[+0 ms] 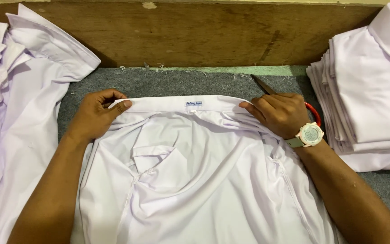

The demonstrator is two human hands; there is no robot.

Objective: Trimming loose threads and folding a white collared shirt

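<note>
Shirt (195, 180) spread on the grey mat (159, 83), collar (177, 105) running left–right along the far edge. Left hand (98, 115) pinches one collar end, right hand (280, 113) presses closed fingers on the other — equally near. Scissors (267, 88) behind.

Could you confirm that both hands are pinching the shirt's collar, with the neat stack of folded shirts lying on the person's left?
Not quite: the head view shows the folded stack on the person's right, beside the right hand. The heap on the left is loose, unfolded shirts. The rest holds: the left hand and right hand each pinch an end of the collar of the shirt.
</note>
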